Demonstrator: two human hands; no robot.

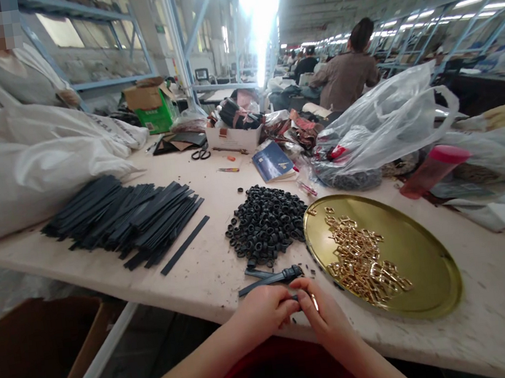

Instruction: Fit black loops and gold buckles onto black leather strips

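My left hand point(269, 312) and my right hand point(322, 311) meet at the table's front edge, fingers closed. Between them shows a short bit of dark strap point(295, 298), pinched by my left fingers. A gold buckle point(314, 302) glints among my right fingers; most of it is hidden. Just beyond my hands lie dark straps point(269, 280) with a loop end. Behind these is a heap of small black strap loops point(263, 221). To the right, a round gold tray point(422, 253) carries a pile of gold buckles point(359, 258).
Flat dark strips point(131, 220) lie stacked at left beside a white sack point(38, 155). Scissors point(201, 153), a blue booklet point(272, 161) and a white box point(231, 139) sit farther back. A clear plastic bag point(378, 123) and pink-lidded bottle point(436, 170) stand right. A person point(9, 78) stands far left.
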